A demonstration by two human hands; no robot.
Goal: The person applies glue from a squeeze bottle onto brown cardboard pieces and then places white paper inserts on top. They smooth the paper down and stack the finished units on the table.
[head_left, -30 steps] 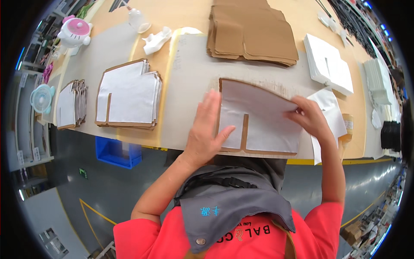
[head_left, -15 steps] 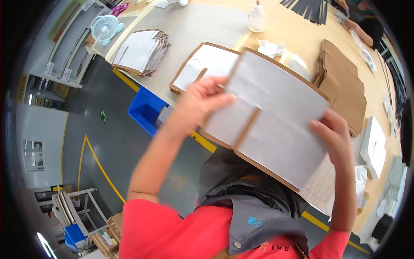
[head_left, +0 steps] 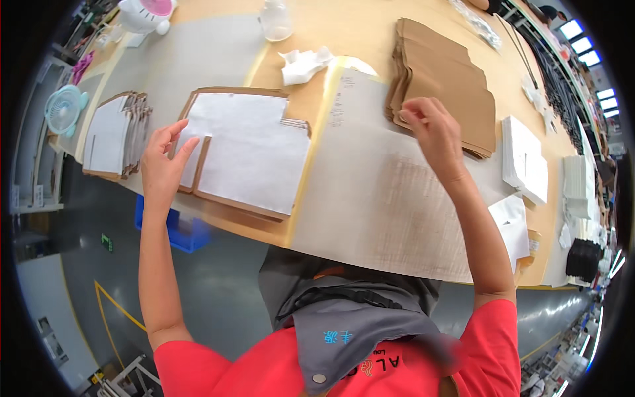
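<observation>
A flat cardboard piece with white facing [head_left: 248, 152] lies on top of a small pile near the table's front edge. My left hand [head_left: 162, 165] rests on its left edge, fingers spread. My right hand [head_left: 430, 129] reaches to the near corner of a stack of brown cardboard sheets [head_left: 450, 83] and pinches at the top sheet's edge. Between both hands lies a large grey work mat [head_left: 390, 198].
A second pile of finished white-faced pieces [head_left: 116, 132] sits at the left. White sheet stacks [head_left: 526, 159] lie at the right. A crumpled white cloth [head_left: 304, 63], a clear bottle [head_left: 274, 20], a small fan [head_left: 63, 109] and a blue bin [head_left: 182, 231] under the table are nearby.
The white-faced piece held up in both hands has been laid on the left pile. My right hand let go and moved right to the brown stack.
</observation>
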